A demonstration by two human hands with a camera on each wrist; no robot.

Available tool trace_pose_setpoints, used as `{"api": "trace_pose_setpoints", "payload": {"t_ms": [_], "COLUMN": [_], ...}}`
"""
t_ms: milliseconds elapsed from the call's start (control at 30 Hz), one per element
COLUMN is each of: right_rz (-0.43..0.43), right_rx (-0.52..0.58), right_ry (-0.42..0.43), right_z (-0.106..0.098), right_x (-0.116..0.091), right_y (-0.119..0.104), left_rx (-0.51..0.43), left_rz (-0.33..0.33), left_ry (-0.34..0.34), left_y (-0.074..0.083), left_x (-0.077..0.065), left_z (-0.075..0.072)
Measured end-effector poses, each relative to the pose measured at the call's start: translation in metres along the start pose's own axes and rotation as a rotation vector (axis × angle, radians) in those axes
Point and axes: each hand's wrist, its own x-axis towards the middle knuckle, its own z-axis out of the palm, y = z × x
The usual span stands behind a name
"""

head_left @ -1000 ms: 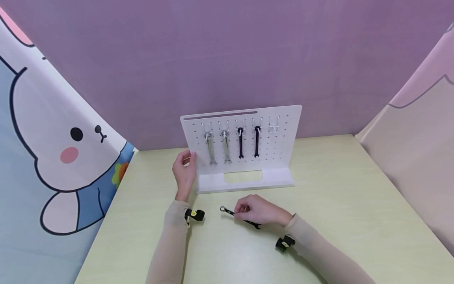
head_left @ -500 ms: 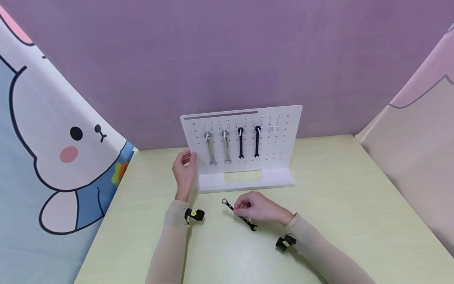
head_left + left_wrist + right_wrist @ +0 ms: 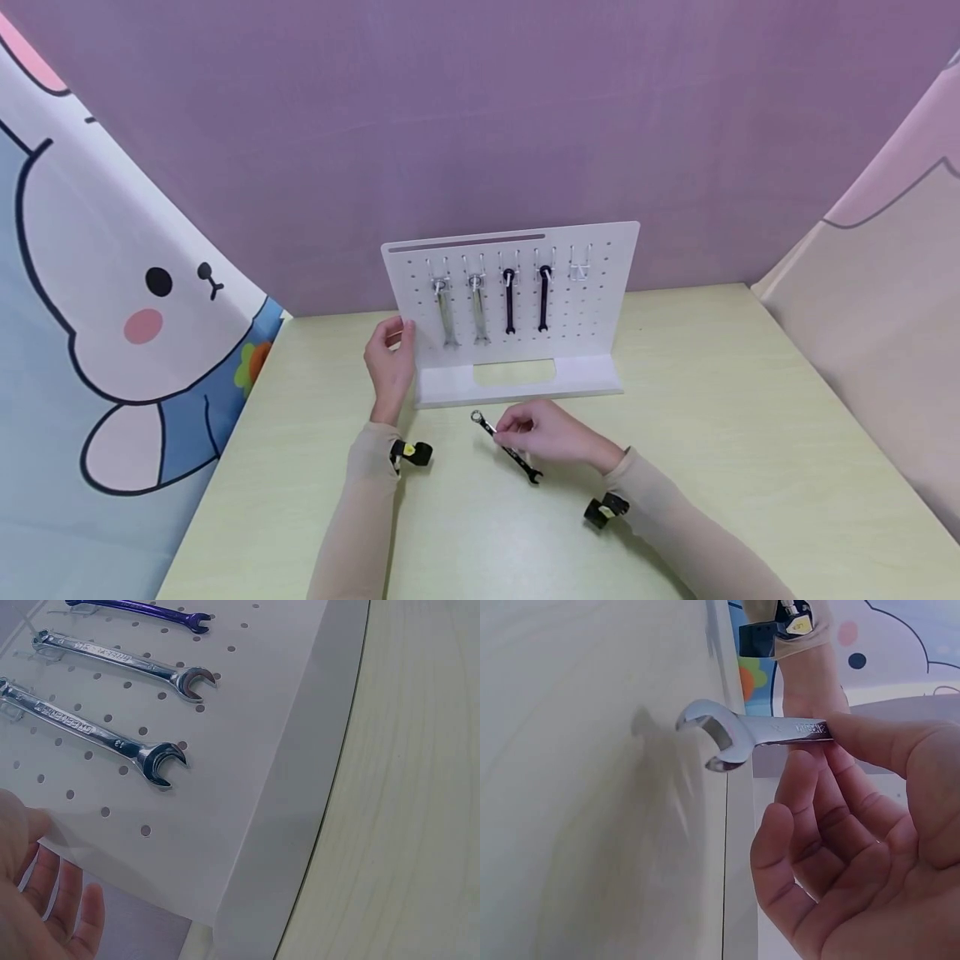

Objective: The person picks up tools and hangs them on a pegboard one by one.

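Observation:
My right hand (image 3: 551,433) pinches a combination wrench (image 3: 787,730) between thumb and fingers, in front of a white pegboard stand (image 3: 585,372). The wrench slants over the table, ring end up toward the board and open end down toward me. At the board's left edge, my left hand (image 3: 390,367) holds on, its thumb in front and the other fingers behind. Two silver wrenches (image 3: 82,729) and two dark wrenches (image 3: 543,307) hang from hooks on the board. To their right, a fifth-position hook (image 3: 579,272) carries nothing.
The stand rests on a pale wooden table (image 3: 697,417) near its back edge. A purple cloth wall (image 3: 480,125) rises behind it. A curtain with a cartoon rabbit (image 3: 97,275) hangs at the left, and a pale curtain (image 3: 892,333) at the right.
My right hand has moved slightly toward the board with the wrench. The wrench has turned steeper, its ring end now nearer the board. My left hand has stayed at the board's edge.

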Motion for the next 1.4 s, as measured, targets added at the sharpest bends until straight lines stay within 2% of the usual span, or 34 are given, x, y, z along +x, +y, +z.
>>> {"api": "trace_pose_setpoints", "payload": {"t_ms": [633, 967, 1400], "right_rz": [-0.024, 0.032, 0.041], "right_rx": [0.036, 0.086, 0.1], "right_ry": [0.097, 0.179, 0.257], "right_z": [-0.013, -0.019, -0.028], "right_x": [0.001, 0.002, 0.001], "right_y": [-0.005, -0.005, -0.009], "left_rx": [-0.004, 0.003, -0.005], "left_rz": [0.003, -0.007, -0.008], "left_ry": [0.003, 0.0, 0.0], "left_y": [-0.002, -0.002, -0.001], "left_x": [0.001, 0.001, 0.001], "left_z": [0.001, 0.001, 0.0]}}
